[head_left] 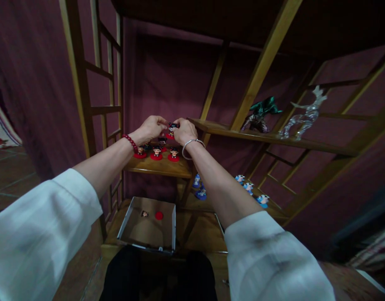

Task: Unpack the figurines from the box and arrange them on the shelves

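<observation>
My right hand [185, 131] grips a small cartoon figurine [172, 129] with dark hair and a red base, above the back of a wooden shelf [154, 167]. Just left of the figurine is my left hand [153, 126], its fingers bent and slightly apart, with nothing visible in them. Below both hands, several similar figurines [156, 153] stand upright on red round bases. Part of the back row is hidden behind my left wrist. An open cardboard box [136, 234] sits lower down, holding a loose figurine piece [144, 213] and a red disc [159, 215].
Blue and white figurines [248, 187] and blue-purple ones [201, 192] stand on a lower shelf to the right. Higher up are a dark green sculpture [261, 115] and a clear glass deer [305, 115]. A slanting wooden post [264, 62] and side lattice [106, 110] frame the space.
</observation>
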The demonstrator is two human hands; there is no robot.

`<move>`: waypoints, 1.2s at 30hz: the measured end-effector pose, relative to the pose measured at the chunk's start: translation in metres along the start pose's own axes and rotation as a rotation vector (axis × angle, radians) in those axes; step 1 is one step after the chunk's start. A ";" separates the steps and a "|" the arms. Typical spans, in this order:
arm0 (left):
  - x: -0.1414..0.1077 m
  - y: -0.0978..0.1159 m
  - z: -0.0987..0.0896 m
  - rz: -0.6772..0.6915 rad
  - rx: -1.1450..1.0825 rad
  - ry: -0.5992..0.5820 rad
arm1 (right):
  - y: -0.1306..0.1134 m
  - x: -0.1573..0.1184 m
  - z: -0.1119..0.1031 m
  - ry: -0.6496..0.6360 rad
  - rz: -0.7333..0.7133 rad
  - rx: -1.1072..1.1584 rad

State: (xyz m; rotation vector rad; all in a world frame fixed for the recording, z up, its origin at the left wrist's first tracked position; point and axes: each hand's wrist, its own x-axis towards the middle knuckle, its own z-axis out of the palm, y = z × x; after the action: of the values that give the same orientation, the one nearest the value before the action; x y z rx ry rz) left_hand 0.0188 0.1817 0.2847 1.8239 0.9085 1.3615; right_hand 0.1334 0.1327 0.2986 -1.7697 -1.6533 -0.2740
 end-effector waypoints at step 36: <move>-0.054 -0.060 -0.080 -0.188 -0.144 0.214 | 0.005 0.010 0.036 -0.252 0.237 -0.216</move>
State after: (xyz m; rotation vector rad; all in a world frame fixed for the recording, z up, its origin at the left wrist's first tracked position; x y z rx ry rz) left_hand -0.0779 0.1766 0.2254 1.4667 1.0354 1.4806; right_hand 0.1289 0.1632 0.2761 -2.2177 -1.6101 -0.1284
